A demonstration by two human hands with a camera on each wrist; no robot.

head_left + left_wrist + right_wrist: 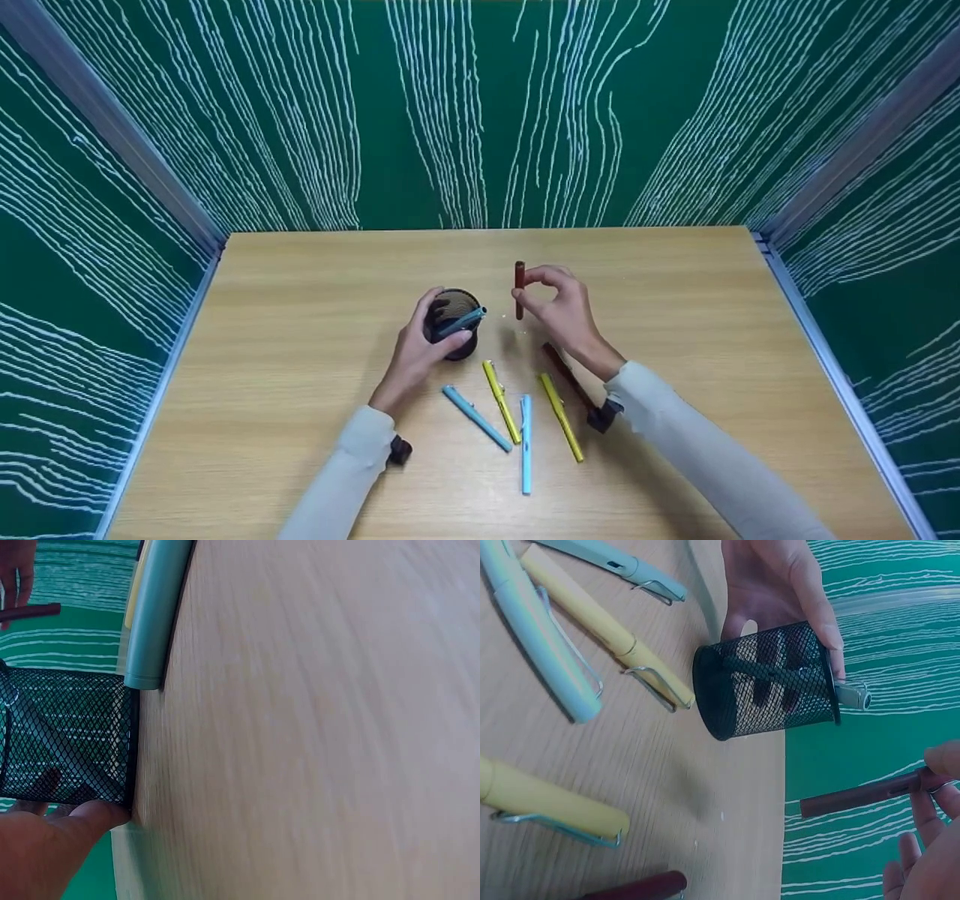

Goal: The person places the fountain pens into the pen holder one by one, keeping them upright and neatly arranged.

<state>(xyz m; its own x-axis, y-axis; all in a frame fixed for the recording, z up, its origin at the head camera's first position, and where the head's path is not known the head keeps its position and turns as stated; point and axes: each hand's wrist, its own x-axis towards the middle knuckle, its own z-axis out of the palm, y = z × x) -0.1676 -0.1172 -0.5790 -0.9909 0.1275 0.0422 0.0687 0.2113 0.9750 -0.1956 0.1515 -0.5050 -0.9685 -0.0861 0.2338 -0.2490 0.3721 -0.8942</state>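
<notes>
Mesh cup [814,709], black, one: standing on the table [262,375], gripped at its side by the left hand [418,349], fingers wrapped behind and thumb in front, a hold that seems meant to keep the light vessel from sliding or tipping. Pen in the cup, one, teal [461,322]: leaning aslant, its end above the rim, presumably because the cup is too wide to keep a lone pen upright. Held dark red pen [519,306], one: raised beside the cup, well apart from it, pinched between thumb and fingers of the right hand [566,307] toward its upper end; the near-upright hold leaves the lower length free, likely for easy aiming. Pens loose on the table, five: one blue-teal pen [477,418], one left yellow pen [502,401], one light blue pen [526,444], one right yellow pen [562,417], one second dark red pen [568,377], this last partly under the right wrist. They lie in a loose fan on the near side of the cup, apparently for short reach. Totals: pens, seven, being three blue or teal, two yellow, two dark red; cups, one; hands, two, both occupied.
</notes>
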